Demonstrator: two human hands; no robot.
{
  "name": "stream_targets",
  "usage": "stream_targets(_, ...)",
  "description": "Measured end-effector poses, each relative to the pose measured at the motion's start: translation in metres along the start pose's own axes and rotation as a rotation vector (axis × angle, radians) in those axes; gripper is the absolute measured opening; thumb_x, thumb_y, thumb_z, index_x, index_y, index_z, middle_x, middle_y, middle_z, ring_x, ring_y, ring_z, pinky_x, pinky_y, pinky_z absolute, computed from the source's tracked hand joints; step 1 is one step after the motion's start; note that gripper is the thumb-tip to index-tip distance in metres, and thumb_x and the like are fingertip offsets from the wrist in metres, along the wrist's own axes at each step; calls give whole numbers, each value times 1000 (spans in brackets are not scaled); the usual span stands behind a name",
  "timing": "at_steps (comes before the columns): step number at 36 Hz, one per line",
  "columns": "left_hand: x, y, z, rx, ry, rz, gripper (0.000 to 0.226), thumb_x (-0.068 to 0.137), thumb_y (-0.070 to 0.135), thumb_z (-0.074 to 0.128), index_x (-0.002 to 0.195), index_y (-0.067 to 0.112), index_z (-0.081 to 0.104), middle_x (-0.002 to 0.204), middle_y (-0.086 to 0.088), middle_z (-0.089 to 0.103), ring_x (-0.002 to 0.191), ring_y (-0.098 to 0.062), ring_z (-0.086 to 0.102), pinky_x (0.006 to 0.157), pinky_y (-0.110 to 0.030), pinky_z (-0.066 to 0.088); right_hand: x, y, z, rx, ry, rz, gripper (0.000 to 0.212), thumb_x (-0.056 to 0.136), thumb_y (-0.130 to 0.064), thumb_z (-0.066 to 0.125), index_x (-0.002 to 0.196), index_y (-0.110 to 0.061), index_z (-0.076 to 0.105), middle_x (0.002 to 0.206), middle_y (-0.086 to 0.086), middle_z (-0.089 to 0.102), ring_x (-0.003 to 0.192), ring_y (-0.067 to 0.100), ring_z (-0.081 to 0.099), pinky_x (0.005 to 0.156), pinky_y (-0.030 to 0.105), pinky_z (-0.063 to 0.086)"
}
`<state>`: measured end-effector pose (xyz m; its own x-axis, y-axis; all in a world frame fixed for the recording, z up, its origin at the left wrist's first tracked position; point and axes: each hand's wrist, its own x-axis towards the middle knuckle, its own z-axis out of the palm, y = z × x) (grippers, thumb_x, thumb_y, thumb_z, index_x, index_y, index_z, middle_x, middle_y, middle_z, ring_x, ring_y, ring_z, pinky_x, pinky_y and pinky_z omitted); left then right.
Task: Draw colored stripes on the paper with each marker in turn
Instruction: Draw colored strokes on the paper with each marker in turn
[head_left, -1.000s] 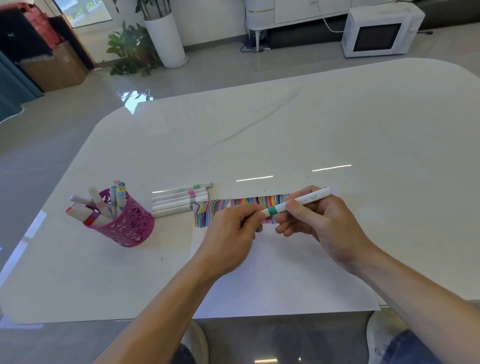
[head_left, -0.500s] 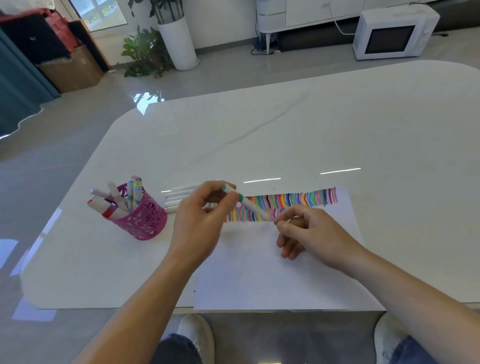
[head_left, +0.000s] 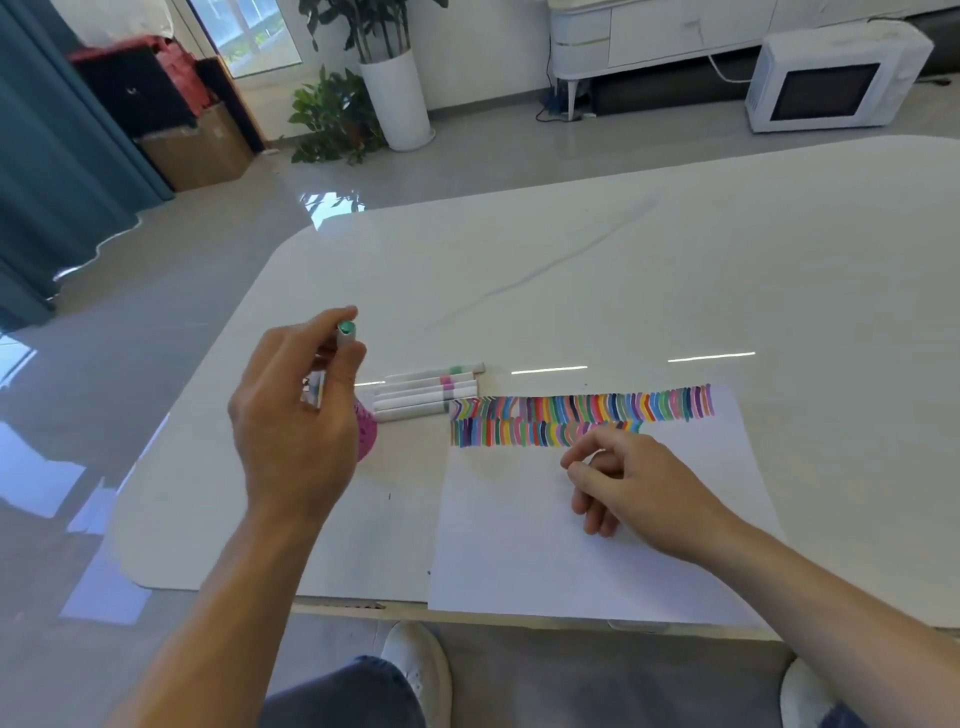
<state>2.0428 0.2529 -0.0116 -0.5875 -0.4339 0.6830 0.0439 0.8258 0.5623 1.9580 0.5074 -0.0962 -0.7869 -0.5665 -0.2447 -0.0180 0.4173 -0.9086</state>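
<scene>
Left of paper (head_left: 571, 519), green marker (head_left: 347, 332) (held).

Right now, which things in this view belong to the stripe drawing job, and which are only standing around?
Belong to the job:
- green-capped marker, held in the left hand
- paper with colored stripes, under the right hand
- four markers lying on the table
- pink holder

Just around:
- microwave
- potted plant
- cardboard box
</scene>
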Motion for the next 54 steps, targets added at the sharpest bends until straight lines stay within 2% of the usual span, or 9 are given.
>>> stream_targets(3, 4, -9, -6, -6, 49, -48, 23, 98, 14, 62, 120, 16, 70, 104, 2, 65, 97, -8, 63, 86, -29, 56, -1, -1, 1, -8, 2, -2, 9, 103, -15, 57, 99, -19, 64, 72, 6, 74, 57, 18, 70, 57, 26, 54)
stream_targets(7, 8, -15, -11, 31, 67, -121, 24, 97, 12, 62, 119, 18, 69, 105, 5, 63, 96, 0, 61, 83, -14, 51, -1, -3, 1, -20, 0, -3, 9, 102, -14, 56, 99, -18, 64, 73, 6, 74, 57, 17, 70, 57, 25, 55)
stream_targets(13, 10, -20, -13, 56, 32, -255, 24, 90, 10, 69, 112, 20, 69, 98, 6, 67, 88, 2, 63, 77, -4, 47, -3, -3, 2, -77, -1, -9, 9, 103, -18, 56, 98, -22, 63, 71, 2, 73, 55, 13, 67, 56, 22, 51)
stream_targets(18, 7, -20, -10, 76, -40, -368, 22, 89, 24, 74, 107, 29, 63, 89, 15, 67, 83, -2, 66, 71, -19, 49, -4, -4, 3, -123, -9, -18, 9, 104, -22, 56, 100, -26, 63, 70, 0, 72, 55, 9, 66, 54, 16, 49)
stream_targets(29, 8, -29, -6, 149, -91, -457, 11, 87, 29, 75, 94, 25, 68, 84, 20, 67, 78, 11, 60, 70, -13, 42, -5, -4, 4, -145, -30, -20, 11, 106, -21, 52, 104, -27, 61, 73, 0, 71, 56, 7, 65, 55, 15, 48)
stream_targets(36, 7, -34, -3, 214, -151, -505, 10, 89, 28, 72, 97, 24, 70, 91, 12, 70, 82, -4, 64, 72, -25, 45, -4, -5, 4, -158, -31, -22, 10, 105, -22, 53, 105, -27, 62, 73, -1, 72, 57, 8, 65, 55, 14, 48)
stream_targets(47, 2, -26, 7, 247, -122, -346, 28, 85, 13, 72, 111, 20, 65, 106, 4, 64, 98, -16, 60, 91, -36, 52, -5, -4, 3, -139, -27, -15, 10, 105, -22, 54, 103, -27, 62, 73, 0, 72, 57, 8, 65, 55, 15, 48)
stream_targets(51, -1, -20, 12, 242, -133, -256, 29, 87, 9, 69, 114, 19, 64, 111, 7, 60, 102, -15, 59, 94, -30, 47, -5, -4, 4, -139, -25, -13, 10, 105, -22, 54, 103, -27, 62, 71, -1, 71, 57, 8, 65, 55, 16, 49)
stream_targets(54, -4, -15, 19, 224, -220, -191, 23, 90, 9, 67, 111, 20, 66, 107, 10, 60, 96, -6, 57, 85, -8, 37, -4, -3, 3, -134, -23, -10, 10, 105, -22, 54, 102, -28, 62, 72, 0, 72, 57, 9, 66, 55, 17, 49)
